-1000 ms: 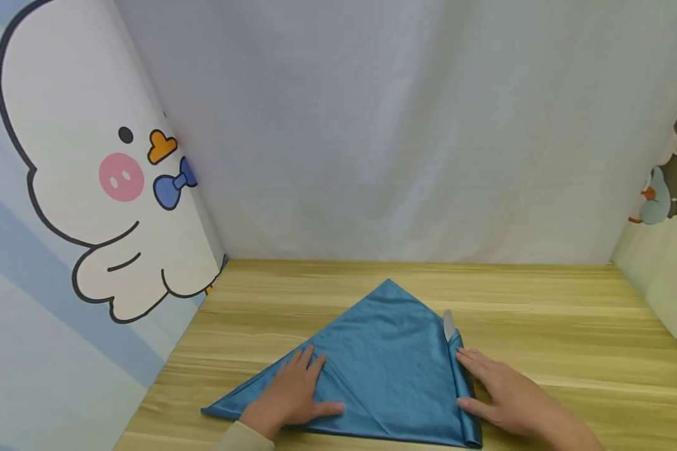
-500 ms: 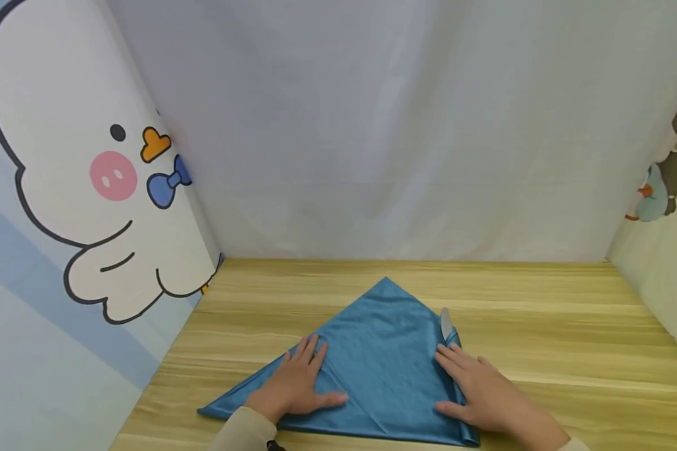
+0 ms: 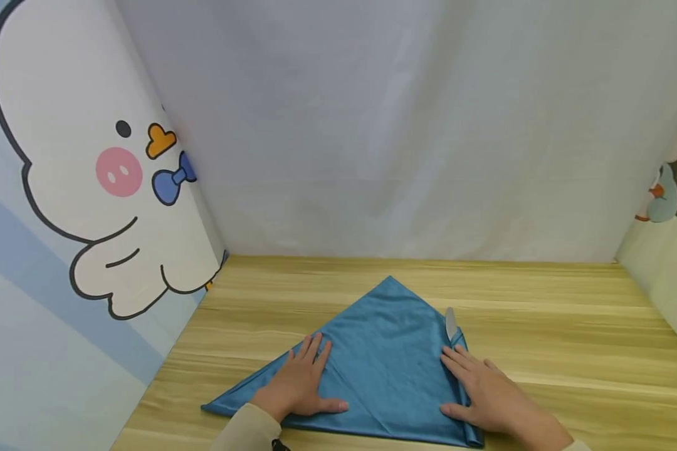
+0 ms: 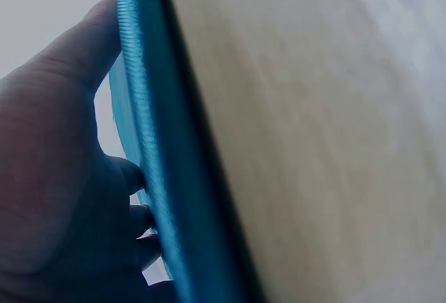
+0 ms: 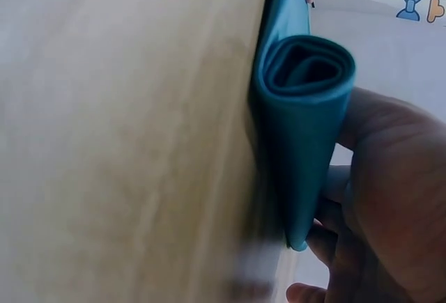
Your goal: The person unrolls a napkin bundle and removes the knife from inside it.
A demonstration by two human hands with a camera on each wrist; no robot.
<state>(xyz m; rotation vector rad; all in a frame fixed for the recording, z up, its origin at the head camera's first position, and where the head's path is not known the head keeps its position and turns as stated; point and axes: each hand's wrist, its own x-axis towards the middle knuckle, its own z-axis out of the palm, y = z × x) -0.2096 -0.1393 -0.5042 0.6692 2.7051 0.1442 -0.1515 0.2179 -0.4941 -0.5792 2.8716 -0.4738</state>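
A blue satiny napkin (image 3: 386, 357) lies folded on the table, with a point toward the back. Its right edge is wound into a roll (image 5: 303, 129), whose coiled end shows in the right wrist view. From the roll's far end sticks a flat, rounded metal tip (image 3: 450, 323), like a table knife's blade; the rest is hidden in the cloth. My left hand (image 3: 294, 387) rests spread on the napkin's left part, thumb pointing right. Across the roll lies my right hand (image 3: 488, 396), its fingers extended and the fingertips on the cloth just left of it.
The wood-grain table (image 3: 564, 326) extends around the napkin. A pale curtain (image 3: 406, 138) hangs along the back edge. Printed cloth walls stand at both sides, a white cartoon bird (image 3: 79, 125) on the left one.
My right hand has shifted left from the roll's outer side, so its fingers now reach over the roll. The left hand has stayed nearly in place on the napkin.
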